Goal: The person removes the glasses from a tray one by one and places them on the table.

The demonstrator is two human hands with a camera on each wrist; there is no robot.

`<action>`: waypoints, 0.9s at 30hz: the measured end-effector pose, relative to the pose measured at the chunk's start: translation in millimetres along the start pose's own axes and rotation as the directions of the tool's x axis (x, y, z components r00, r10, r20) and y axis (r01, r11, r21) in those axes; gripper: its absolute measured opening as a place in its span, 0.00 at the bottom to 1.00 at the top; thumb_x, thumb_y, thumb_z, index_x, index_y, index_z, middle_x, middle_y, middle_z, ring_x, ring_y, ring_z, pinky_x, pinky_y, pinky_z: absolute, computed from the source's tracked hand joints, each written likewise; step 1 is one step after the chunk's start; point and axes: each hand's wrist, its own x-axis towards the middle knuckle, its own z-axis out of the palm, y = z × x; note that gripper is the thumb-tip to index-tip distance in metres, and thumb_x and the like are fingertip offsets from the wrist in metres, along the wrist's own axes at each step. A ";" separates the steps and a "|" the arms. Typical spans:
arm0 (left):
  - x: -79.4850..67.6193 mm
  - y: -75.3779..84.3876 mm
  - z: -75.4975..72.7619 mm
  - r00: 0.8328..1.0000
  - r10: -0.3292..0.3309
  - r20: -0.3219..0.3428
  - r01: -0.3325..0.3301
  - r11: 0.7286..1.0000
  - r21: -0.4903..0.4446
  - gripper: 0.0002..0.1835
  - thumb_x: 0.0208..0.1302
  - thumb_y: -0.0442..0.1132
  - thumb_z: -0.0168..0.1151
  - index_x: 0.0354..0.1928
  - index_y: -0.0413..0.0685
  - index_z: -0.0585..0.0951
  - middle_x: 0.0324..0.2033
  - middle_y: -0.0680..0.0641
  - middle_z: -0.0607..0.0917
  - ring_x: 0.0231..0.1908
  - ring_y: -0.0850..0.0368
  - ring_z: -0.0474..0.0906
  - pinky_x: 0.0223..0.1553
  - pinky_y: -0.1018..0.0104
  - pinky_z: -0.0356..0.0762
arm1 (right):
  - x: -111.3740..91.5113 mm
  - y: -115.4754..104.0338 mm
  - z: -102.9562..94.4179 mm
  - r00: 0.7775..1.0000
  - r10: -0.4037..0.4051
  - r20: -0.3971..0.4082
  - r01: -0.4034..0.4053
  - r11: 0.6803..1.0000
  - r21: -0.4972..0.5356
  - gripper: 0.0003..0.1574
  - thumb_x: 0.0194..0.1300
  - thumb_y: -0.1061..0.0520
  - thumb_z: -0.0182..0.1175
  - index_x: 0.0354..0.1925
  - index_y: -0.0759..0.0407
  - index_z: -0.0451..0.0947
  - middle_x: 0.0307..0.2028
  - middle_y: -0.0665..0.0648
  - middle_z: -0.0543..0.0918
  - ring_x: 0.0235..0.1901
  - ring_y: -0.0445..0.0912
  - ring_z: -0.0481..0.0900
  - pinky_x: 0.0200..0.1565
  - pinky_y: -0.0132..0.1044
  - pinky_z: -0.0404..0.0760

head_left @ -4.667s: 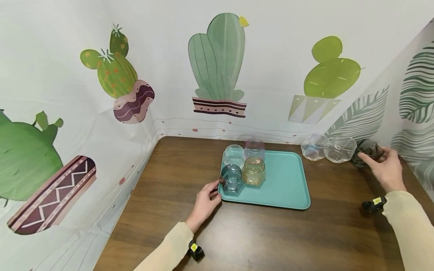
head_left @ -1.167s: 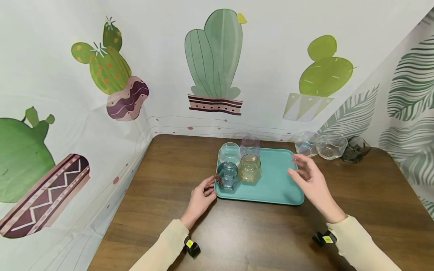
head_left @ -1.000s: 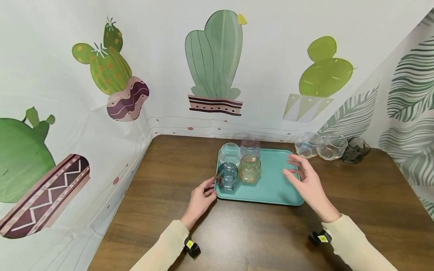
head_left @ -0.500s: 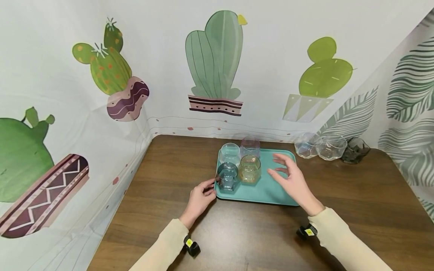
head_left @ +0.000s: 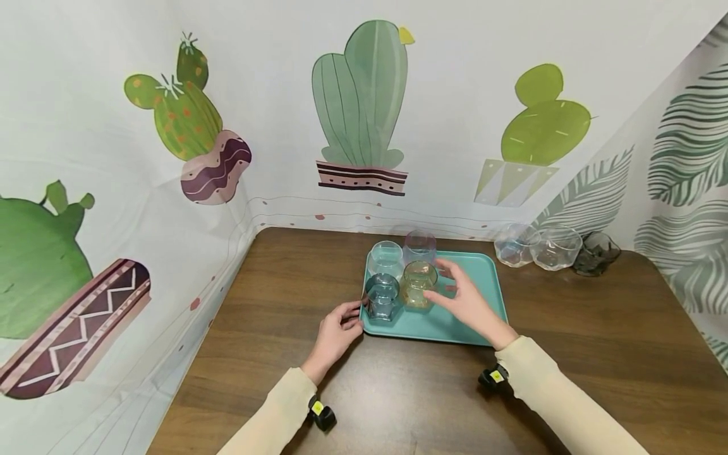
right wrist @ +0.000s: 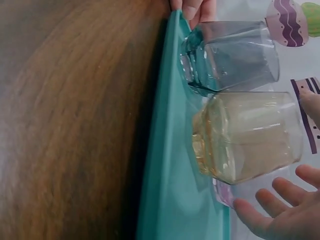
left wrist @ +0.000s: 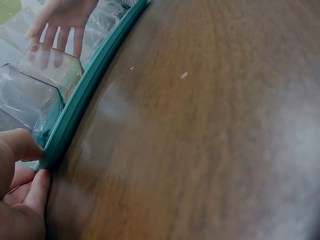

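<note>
In the head view a teal tray (head_left: 455,322) bears a blue-grey glass (head_left: 382,298), an amber glass (head_left: 419,287), a clear glass (head_left: 387,258) and a pinkish glass (head_left: 420,246), all upright on its left half. My left hand (head_left: 335,335) pinches the tray's front left corner, thumb (left wrist: 24,145) against the rim and fingers outside it. My right hand (head_left: 463,303) reaches over the tray to the right side of the amber glass. Its fingers (right wrist: 272,202) are spread and a gap to the amber glass shows in the right wrist view.
Two clear glasses (head_left: 556,248) and a dark grey glass (head_left: 595,254) stand in a row at the back right of the wooden table (head_left: 409,398). A white cloth wall (head_left: 455,126) printed with cacti rises behind the table.
My right hand has let go of the dark grey glass, which stays at the back right, and has moved left over the tray to the amber glass. The left hand has stayed at the corner.
</note>
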 end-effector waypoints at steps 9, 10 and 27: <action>-0.6 0.2 1.2 1.000 0.005 -0.013 -0.005 1.000 -0.003 0.23 0.63 0.23 0.64 0.61 0.35 0.82 0.59 0.36 0.84 0.57 0.41 0.82 0.57 0.60 0.84 | 6.6 4.5 11.5 0.997 0.051 0.056 -0.050 0.999 -0.017 0.55 0.66 0.52 0.74 0.78 0.65 0.55 0.71 0.71 0.68 0.69 0.66 0.68 0.64 0.68 0.74; -0.6 0.6 1.2 1.000 0.008 -0.014 -0.008 1.000 -0.004 0.24 0.63 0.22 0.64 0.61 0.35 0.82 0.59 0.37 0.84 0.57 0.41 0.82 0.57 0.59 0.84 | 7.3 4.6 12.0 0.997 0.056 0.058 -0.055 0.998 -0.013 0.55 0.66 0.51 0.74 0.79 0.64 0.54 0.71 0.71 0.68 0.69 0.66 0.68 0.64 0.69 0.73; 0.0 0.0 1.9 1.000 0.010 -0.007 -0.010 1.000 0.029 0.25 0.62 0.23 0.64 0.63 0.35 0.81 0.59 0.36 0.83 0.56 0.40 0.82 0.56 0.61 0.84 | 3.7 7.2 13.0 0.997 0.061 0.048 -0.066 0.992 0.110 0.50 0.64 0.55 0.75 0.75 0.62 0.60 0.67 0.69 0.70 0.66 0.68 0.71 0.62 0.62 0.79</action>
